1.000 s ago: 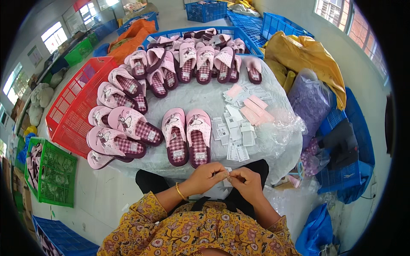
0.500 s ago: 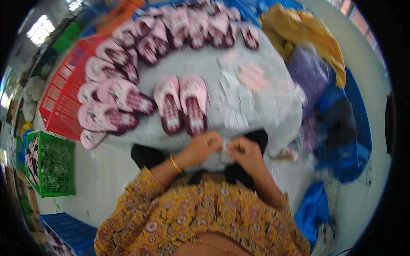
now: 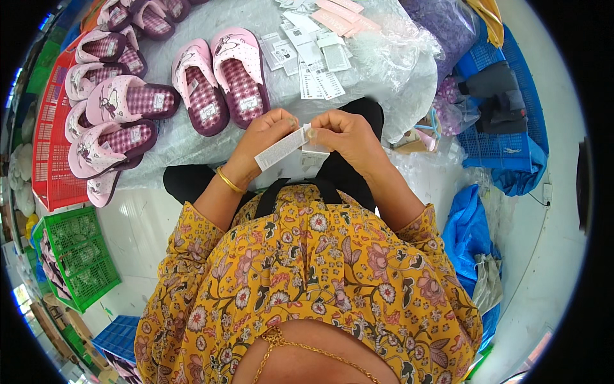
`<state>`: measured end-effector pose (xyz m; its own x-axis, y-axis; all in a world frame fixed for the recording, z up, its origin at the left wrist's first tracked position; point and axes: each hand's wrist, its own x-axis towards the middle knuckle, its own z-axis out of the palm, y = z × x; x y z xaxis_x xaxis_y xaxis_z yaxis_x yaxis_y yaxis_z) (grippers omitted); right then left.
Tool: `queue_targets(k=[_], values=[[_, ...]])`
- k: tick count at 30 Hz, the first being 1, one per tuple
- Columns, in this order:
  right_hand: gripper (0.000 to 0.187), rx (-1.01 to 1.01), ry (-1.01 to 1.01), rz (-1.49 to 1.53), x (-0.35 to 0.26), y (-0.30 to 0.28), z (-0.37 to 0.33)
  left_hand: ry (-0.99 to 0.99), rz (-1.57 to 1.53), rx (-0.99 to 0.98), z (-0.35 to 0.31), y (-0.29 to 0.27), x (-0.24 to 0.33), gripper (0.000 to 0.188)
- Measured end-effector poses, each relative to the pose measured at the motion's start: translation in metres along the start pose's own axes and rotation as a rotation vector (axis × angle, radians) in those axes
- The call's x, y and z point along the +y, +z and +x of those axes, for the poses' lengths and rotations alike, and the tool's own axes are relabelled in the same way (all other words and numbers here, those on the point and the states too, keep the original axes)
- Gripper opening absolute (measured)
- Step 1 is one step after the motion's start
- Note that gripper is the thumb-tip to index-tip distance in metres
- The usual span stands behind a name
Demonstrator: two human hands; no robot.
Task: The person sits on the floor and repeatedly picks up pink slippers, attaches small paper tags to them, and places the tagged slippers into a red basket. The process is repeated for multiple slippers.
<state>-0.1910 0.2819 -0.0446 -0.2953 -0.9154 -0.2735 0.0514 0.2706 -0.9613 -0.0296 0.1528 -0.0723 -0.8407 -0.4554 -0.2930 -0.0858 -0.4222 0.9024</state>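
Observation:
My left hand is closed on a narrow white paper tag, held at a slant above my lap. My right hand pinches at the tag's upper end, thumb and finger pressed together. Another white piece of paper hangs below the right fingers; whether it joins the tag I cannot tell. A pair of pink slippers with dark-red checked insoles lies just beyond my left hand, toes pointing away. More white printed tags are spread on the plastic-covered table beyond both hands.
More pink slippers are bunched along the table's left side, beside a red crate. Pink cards lie at the far edge. A green crate stands at left on the floor; a blue basket is at right.
The view has tilted down, so slippers and tags sit higher in the picture. Both hands remain together, and the white tag now shows more plainly, slanting out from the left fingers.

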Motion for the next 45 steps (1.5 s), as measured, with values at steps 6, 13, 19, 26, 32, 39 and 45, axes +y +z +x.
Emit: queue_targets(k=[6, 13, 19, 26, 32, 39, 45], values=[[0.015, -0.004, 0.012, 0.042, 0.000, 0.001, -0.001, 0.008, -0.050, 0.004, -0.001, 0.001, -0.001, 0.017], [0.016, -0.148, -0.116, -0.155, 0.003, -0.013, -0.011, 0.182, 0.286, 0.062, -0.013, 0.007, 0.021, 0.017], [0.021, -0.073, -0.142, -0.243, -0.023, -0.022, -0.021, 0.287, 0.650, 0.084, -0.026, 0.017, 0.041, 0.014], [0.014, -0.019, -0.148, 0.009, -0.001, -0.004, -0.008, 0.479, 0.920, 0.088, -0.021, 0.029, 0.038, 0.012], [0.011, 0.004, -0.199, -0.191, -0.003, -0.010, -0.012, 0.472, 1.021, 0.041, -0.012, 0.030, 0.047, 0.016], [0.010, 0.027, -0.321, -0.199, 0.011, -0.022, -0.010, 0.781, 1.402, 0.225, 0.036, -0.008, 0.088, 0.020], [0.009, 0.011, -0.271, -0.136, 0.018, -0.023, -0.005, 0.713, 1.748, 0.153, 0.095, -0.038, 0.107, 0.028]])
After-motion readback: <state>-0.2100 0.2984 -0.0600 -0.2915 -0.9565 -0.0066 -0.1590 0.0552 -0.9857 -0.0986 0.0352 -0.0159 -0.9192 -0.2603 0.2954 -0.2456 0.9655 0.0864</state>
